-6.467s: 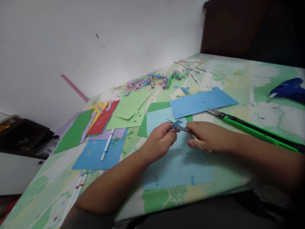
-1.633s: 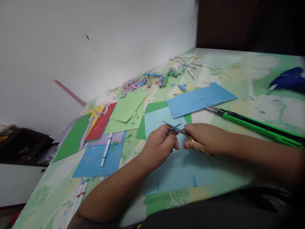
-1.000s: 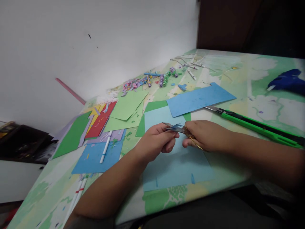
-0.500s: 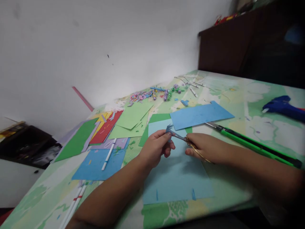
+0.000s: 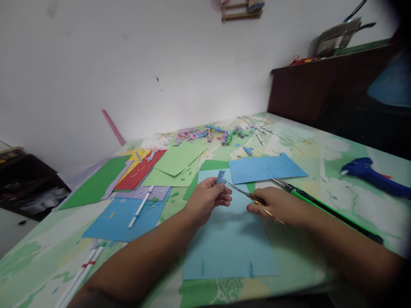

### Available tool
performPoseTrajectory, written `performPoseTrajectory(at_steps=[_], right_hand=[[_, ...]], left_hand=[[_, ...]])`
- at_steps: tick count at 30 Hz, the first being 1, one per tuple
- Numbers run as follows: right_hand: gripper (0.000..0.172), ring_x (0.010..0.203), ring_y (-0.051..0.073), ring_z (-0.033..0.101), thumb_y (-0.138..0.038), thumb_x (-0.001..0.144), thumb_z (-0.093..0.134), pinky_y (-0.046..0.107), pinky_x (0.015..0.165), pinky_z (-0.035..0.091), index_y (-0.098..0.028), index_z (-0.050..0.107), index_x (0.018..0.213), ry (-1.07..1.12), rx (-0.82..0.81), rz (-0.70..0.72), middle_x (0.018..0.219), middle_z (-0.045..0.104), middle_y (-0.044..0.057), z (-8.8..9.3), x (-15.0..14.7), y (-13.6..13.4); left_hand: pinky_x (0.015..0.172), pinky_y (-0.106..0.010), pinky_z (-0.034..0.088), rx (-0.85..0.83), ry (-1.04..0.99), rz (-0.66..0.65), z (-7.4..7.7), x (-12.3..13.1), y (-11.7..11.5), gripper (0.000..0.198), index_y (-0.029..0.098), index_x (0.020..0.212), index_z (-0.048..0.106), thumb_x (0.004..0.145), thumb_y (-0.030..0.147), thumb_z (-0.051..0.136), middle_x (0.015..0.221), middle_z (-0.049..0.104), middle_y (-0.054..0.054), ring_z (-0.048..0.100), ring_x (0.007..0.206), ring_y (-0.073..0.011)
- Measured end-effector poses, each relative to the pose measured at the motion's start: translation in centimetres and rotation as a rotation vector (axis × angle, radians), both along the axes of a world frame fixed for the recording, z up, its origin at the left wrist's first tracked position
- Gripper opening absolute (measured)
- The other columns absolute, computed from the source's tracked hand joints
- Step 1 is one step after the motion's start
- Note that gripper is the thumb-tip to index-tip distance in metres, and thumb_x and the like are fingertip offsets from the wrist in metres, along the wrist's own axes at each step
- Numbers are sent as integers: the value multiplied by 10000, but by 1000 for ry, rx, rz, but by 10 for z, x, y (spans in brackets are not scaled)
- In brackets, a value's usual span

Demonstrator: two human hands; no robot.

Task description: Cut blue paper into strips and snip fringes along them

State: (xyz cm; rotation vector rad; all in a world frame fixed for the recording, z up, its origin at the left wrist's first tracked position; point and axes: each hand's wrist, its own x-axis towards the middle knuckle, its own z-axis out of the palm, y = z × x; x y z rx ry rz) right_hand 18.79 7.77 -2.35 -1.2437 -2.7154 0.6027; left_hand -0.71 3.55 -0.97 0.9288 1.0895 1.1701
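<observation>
My left hand (image 5: 208, 197) pinches a small blue piece of paper (image 5: 221, 176) with a notched, fringed top edge. My right hand (image 5: 272, 202) holds gold-handled scissors (image 5: 248, 194), their silver blades pointing left, close beside the blue piece. Both hands are raised over a light blue sheet (image 5: 229, 248) on the table. A larger blue sheet (image 5: 268, 167) lies just beyond my hands. Under its near edge rests the tip of a green utility knife (image 5: 324, 208), partly hidden by my right forearm.
A blue glue gun (image 5: 374, 173) lies at the right. On the left are a green sheet (image 5: 96, 182), a red sheet (image 5: 141, 170), light green sheets (image 5: 180, 157) and a white marker (image 5: 141, 206). Paper scraps (image 5: 189, 134) and curled strips (image 5: 225, 137) lie at the back near the wall.
The camera view has tilted up and shifted. The scissor blades have come off the blue paper piece, which now stands more upright in my left hand.
</observation>
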Motion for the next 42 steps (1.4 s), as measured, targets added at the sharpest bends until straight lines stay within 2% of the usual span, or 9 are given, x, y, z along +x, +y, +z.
performPoseTrajectory(at_steps=[7,14,21,31,42], right_hand=[[408,553,133,442,-547,771,367,243,489,269,-176,499,665,-13,-25,10,620,533,25,0,-3,-4],[406,570,135,438,-553,775,361,247,511,289,-174,486,699,-8,-66,50,629,520,26,-1,-6,-8],[392,609,150,470,-542,771,387,250,530,305,-169,507,773,7,-70,61,680,546,38,3,-7,-12],[383,575,146,460,-552,765,392,250,497,281,-180,480,737,-11,-48,70,657,542,28,10,-7,-21],[383,621,175,490,-543,773,395,257,508,280,-170,479,761,-48,76,101,705,559,64,4,-7,-23]], left_hand=[[401,-183,412,-35,32,5,-4,6,-5,97,123,691,509,729,207,540,570,575,-5,519,426,-68],[400,-190,391,-25,110,-73,-9,14,-13,113,124,640,527,727,194,514,543,560,2,494,413,-62],[412,-188,398,48,123,3,-8,16,-17,105,136,655,514,732,206,506,535,541,22,485,425,-60],[444,-194,416,95,219,-85,-9,19,-20,127,134,672,520,764,206,472,548,541,17,499,447,-63],[419,-170,386,139,266,-110,-7,16,-25,152,144,626,501,764,205,482,516,536,29,469,408,-44]])
